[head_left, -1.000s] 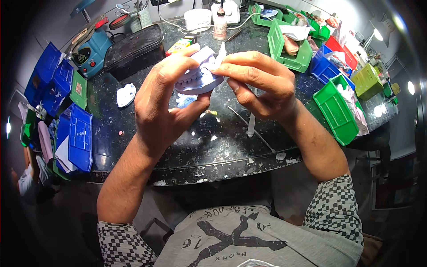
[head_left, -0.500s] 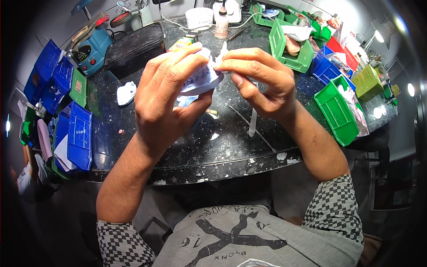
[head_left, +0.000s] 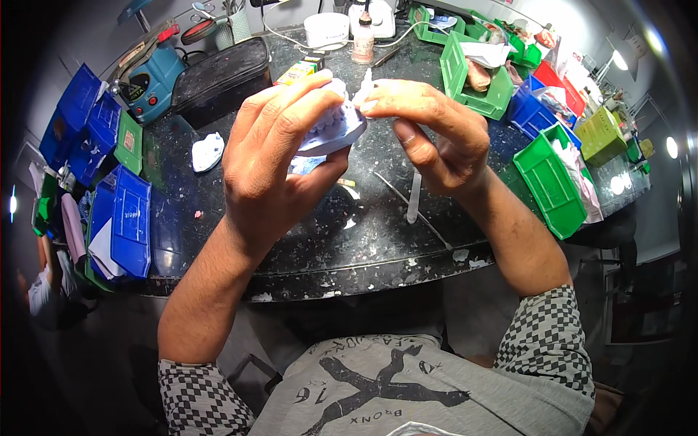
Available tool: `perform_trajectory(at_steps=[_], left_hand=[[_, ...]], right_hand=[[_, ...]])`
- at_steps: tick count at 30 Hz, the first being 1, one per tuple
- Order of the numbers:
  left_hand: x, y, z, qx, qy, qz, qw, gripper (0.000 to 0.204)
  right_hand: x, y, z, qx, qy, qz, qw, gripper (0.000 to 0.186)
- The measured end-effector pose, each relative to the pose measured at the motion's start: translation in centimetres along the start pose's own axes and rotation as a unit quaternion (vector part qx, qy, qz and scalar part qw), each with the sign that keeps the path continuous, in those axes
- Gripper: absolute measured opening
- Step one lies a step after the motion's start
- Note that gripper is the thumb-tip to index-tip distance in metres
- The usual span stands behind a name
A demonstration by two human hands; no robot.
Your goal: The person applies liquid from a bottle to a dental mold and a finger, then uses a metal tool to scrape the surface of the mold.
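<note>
My left hand [head_left: 265,149] is closed around a pale bluish-white dental cast [head_left: 331,136], fingers over its top and thumb beneath. A row of moulded teeth shows along its side. My right hand [head_left: 440,127] is at the right end of the cast, its index and middle fingertips against a small pointed white piece [head_left: 366,81]. Whether that piece is part of the cast I cannot tell. The right thumb stands apart from those fingers. Below the hands lie a flat pale spatula [head_left: 414,198] and a thin long tool [head_left: 422,218] on the black worktable [head_left: 291,254].
A second white cast piece [head_left: 208,152] lies left, before a black case [head_left: 222,76]. A dropper bottle [head_left: 363,43] and a white tub [head_left: 326,30] stand behind. Blue bins [head_left: 122,225] line the left; green bins [head_left: 550,182] and a yellow-green box [head_left: 601,136] line the right.
My right thumb has drawn away from the cast and the right hand has shifted slightly right. The left hand still holds the cast, nearly unmoved.
</note>
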State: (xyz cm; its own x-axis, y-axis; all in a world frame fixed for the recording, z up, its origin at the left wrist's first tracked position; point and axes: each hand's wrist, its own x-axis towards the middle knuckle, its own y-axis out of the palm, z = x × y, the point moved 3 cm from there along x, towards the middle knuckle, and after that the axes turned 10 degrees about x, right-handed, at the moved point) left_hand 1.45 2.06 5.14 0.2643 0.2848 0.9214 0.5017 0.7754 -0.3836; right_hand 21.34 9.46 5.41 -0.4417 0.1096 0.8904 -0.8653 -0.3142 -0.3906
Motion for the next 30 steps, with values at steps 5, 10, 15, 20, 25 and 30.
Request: perform_trajectory(at_steps=[5,10,15,20,25,30], left_hand=[[-0.04,-0.04,0.14,-0.002,0.0,0.002,1.0,0.057],[-0.1,0.1,0.15,0.003,0.006,-0.003,1.0,0.057],[-0.14,0.18,0.15,0.004,0.0,-0.011,1.0,0.057],[-0.19,0.17,0.19,0.01,0.002,-0.009,1.0,0.058],[-0.1,0.15,0.06,0.014,-0.001,-0.004,1.0,0.058],[-0.31,0.08,0.19,0.017,0.001,-0.001,1.0,0.058]], right_hand=[[0.03,0.04,-0.04,0.008,-0.002,-0.002,1.0,0.024],[0.2,0.02,0.26,-0.033,-0.022,0.016,0.999,0.025],[0.45,-0.05,0.49,-0.058,-0.042,0.029,0.997,0.027],[0.4,-0.05,0.35,-0.062,-0.043,0.031,0.997,0.027],[0.36,-0.31,0.62,-0.082,-0.055,0.073,0.992,0.031],[0.55,-0.04,0.44,-0.065,-0.04,0.034,0.997,0.027]])
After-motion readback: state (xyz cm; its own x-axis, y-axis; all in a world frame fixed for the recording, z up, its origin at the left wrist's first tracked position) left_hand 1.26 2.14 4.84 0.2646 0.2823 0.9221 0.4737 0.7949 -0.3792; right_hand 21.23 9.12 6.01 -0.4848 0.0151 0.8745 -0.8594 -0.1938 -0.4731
